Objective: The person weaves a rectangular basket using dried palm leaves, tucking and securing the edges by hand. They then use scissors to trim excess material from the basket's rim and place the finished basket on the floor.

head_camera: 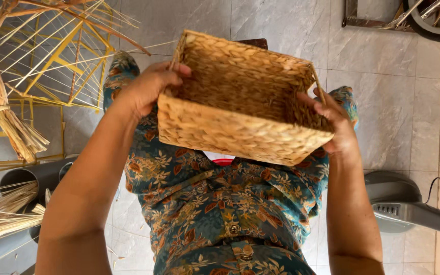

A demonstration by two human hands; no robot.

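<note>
Basket (243, 109): woven, rectangular, held at frame centre.
Left hand (146, 89), right hand (334, 125): fingers clamped on opposite rims.
Risk: tipping judged possible if either grip is loosened.

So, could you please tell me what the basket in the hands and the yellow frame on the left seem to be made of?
The basket looks woven from dried plant fibre, perhaps water hyacinth or seagrass: thick, matt tan braids run in rows along its walls and rim. The yellow frame seems to be thin painted metal rod, judging by its straight, glossy bars, though that is less certain. The left hand and right hand hold the basket's sides.
</note>
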